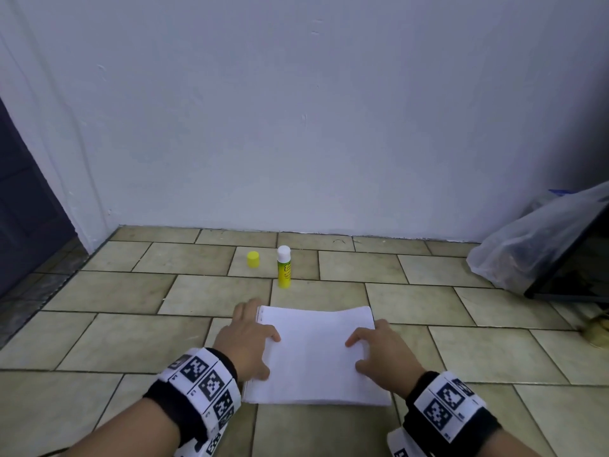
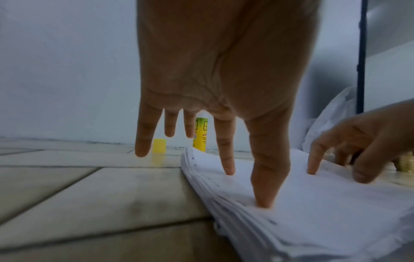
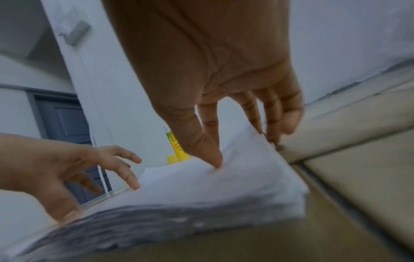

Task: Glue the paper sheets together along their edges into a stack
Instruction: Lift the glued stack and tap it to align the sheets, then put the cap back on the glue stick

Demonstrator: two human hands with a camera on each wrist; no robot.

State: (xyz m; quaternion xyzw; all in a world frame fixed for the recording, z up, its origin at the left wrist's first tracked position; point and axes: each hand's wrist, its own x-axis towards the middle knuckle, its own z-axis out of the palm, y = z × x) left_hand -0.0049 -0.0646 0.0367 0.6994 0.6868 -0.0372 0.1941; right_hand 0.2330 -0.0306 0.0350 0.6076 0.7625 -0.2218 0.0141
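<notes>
Paper stack [image 1: 314, 354]: white sheets piled flat on the tiled floor [image 1: 131, 291], between the two hands, punched holes along its left edge.
Left fingers [image 2: 226, 156]: straight and spread; index tip and thumb tip press down on the top sheet near the left edge, the other three hang off the side above the floor, holding nothing.
Right fingers [image 3: 212, 159]: thumb and index tips press on the top sheet near the right edge; the rest curve down beside that edge, contact blurred.
Left hand [image 1: 245, 341]: over the stack's left edge.
Right hand [image 1: 382, 352]: over the right edge.
Glue stick [image 1: 284, 267]: upright and uncapped on the floor beyond the stack, apart from it.
Yellow cap [image 1: 253, 259]: on the floor just left of the glue stick.
Plastic bag [image 1: 527, 245]: at the far right by the wall.
</notes>
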